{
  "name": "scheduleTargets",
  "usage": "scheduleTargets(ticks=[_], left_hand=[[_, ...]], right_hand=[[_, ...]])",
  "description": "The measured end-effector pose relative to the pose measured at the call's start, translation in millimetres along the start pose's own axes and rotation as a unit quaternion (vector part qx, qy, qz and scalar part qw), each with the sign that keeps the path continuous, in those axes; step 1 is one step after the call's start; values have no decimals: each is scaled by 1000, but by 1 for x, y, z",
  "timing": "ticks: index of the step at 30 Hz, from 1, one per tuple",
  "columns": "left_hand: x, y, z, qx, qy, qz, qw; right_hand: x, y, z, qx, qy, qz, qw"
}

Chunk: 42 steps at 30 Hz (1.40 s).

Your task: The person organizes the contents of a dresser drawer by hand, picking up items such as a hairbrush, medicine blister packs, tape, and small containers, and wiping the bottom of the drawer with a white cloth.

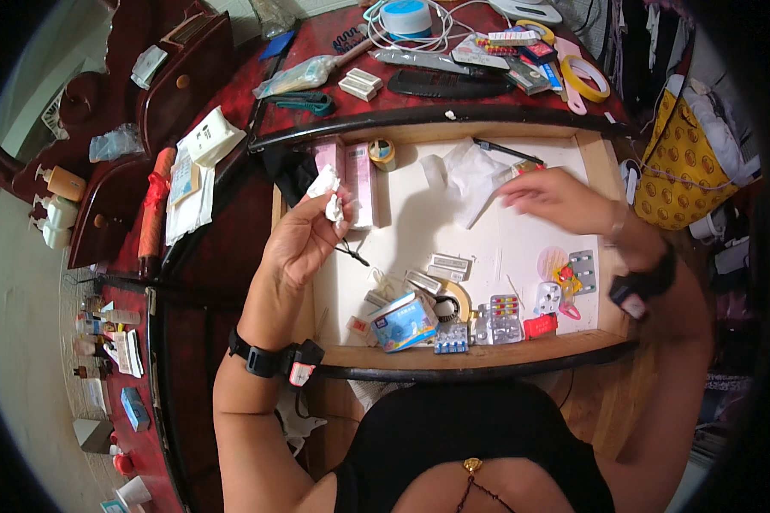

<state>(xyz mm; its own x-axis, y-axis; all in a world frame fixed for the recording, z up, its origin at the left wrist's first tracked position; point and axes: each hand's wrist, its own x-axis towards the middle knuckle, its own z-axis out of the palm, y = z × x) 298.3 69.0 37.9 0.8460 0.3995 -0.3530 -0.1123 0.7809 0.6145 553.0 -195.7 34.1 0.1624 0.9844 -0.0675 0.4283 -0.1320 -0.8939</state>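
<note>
On my feed, the left hand (306,235) pinches a crumpled white wad (325,186) over the drawer's (573,340) left side — the right hand (560,201), blurred, sits beside a thin white sheet (470,171). I see blister packs (505,329) and a blue box (406,323) near.

A black top (479,427), gold pendant (472,466) and black wrist straps (263,361) are worn.
</note>
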Motion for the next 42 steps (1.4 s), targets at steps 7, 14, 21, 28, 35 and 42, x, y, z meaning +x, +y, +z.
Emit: scheduleTargets(ticks=[7, 14, 21, 28, 35, 42], left_hand=[[-48, -27, -24, -122, 81, 0, 989], [-86, -50, -54, -327, -15, 17, 945], [-88, -67, -55, -443, -59, 39, 894], [-91, -65, -62, -452, -33, 30, 891], [-94, -66, -73, -439, -6, 31, 898], [-90, -68, -68, -418, 63, 5, 906]], right_hand=[[98, 34, 130, -262, -136, -170, 940], [127, 45, 161, -340, -261, -198, 882], [128, 47, 169, -313, -216, -139, 914], [137, 37, 184, -381, -213, -110, 893], [136, 40, 180, -330, -175, -94, 923], [135, 32, 184, -426, -140, -108, 887]])
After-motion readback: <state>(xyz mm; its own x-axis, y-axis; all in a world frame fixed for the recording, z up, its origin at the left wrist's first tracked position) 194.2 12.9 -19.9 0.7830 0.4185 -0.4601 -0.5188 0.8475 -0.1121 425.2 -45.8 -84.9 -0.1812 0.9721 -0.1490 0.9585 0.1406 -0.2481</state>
